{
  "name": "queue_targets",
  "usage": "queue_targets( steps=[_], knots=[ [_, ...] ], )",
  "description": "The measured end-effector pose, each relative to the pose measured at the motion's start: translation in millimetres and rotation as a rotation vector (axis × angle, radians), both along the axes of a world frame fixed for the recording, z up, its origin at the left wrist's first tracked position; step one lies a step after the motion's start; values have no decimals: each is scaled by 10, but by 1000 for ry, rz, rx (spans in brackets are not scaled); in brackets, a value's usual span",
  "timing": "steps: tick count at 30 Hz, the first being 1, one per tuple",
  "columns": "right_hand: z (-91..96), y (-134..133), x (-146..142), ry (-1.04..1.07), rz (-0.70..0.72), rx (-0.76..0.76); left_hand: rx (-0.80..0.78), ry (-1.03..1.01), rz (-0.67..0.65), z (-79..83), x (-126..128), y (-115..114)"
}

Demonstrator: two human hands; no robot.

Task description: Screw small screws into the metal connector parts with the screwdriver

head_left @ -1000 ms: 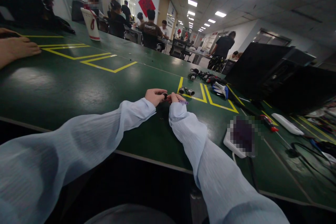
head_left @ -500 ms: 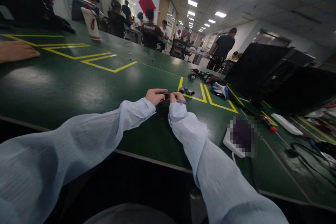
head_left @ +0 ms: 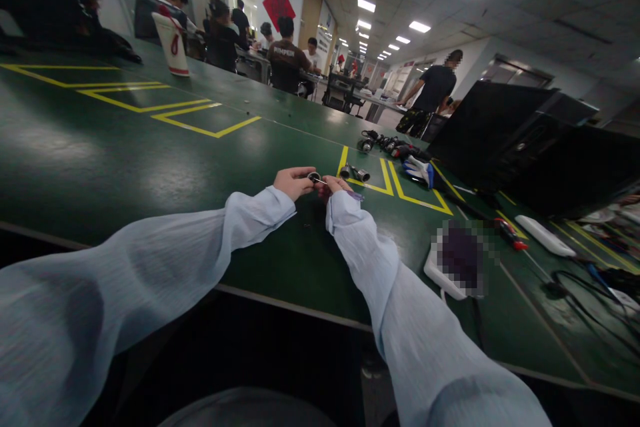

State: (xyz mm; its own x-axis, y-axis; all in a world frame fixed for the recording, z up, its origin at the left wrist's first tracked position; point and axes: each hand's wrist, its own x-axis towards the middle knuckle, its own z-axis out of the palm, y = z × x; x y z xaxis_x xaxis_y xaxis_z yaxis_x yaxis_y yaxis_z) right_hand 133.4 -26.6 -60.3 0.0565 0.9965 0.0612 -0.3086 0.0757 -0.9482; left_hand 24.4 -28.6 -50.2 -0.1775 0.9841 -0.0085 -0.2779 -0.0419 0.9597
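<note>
My left hand (head_left: 293, 183) is closed on a small round metal fitting (head_left: 313, 175), its dark open end turned toward my right hand. Between the fingers of my right hand (head_left: 334, 187) is a thin screwdriver (head_left: 356, 195) with a translucent purple handle. Its slim shaft points left, and the tip is at the fitting's open end; whether it touches anything inside is too small to tell. Just beyond my hands, two similar metal fittings (head_left: 362, 175) lie on the green table (head_left: 200, 180). A tiny item (head_left: 307, 226) rests in front of my hands.
Behind the fittings lies a bundle of black cables and connectors (head_left: 383, 143), beside a blue and white glove (head_left: 419, 172). On the right are a white box (head_left: 445, 273), a red-handled screwdriver (head_left: 510, 235), a white bar (head_left: 545, 235) and dark equipment (head_left: 500, 140). A paper cup (head_left: 171, 43) stands far left.
My right hand has shifted slightly right and turned, so the screwdriver shaft now shows. The fitting's opening is more visible. Another person's hand at the far left has left the view.
</note>
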Motion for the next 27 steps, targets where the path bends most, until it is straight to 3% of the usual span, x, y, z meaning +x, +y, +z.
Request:
queue_targets(
  steps=[4, 11, 19, 27],
  knots=[
    [-20, -6, -6, -29, -39, 52, 3, -33, 15, 13, -6, -7],
    [-6, -151, -88, -249, -238, 289, 55, 81, 57, 5, -21, -21],
    [12, -219, -105, -464, -250, 418, 117, 212, 117, 76, -15, -118],
    [30, -239, -96, -511, -227, 427, 110, 162, 138, 74, -7, -101]
  ],
)
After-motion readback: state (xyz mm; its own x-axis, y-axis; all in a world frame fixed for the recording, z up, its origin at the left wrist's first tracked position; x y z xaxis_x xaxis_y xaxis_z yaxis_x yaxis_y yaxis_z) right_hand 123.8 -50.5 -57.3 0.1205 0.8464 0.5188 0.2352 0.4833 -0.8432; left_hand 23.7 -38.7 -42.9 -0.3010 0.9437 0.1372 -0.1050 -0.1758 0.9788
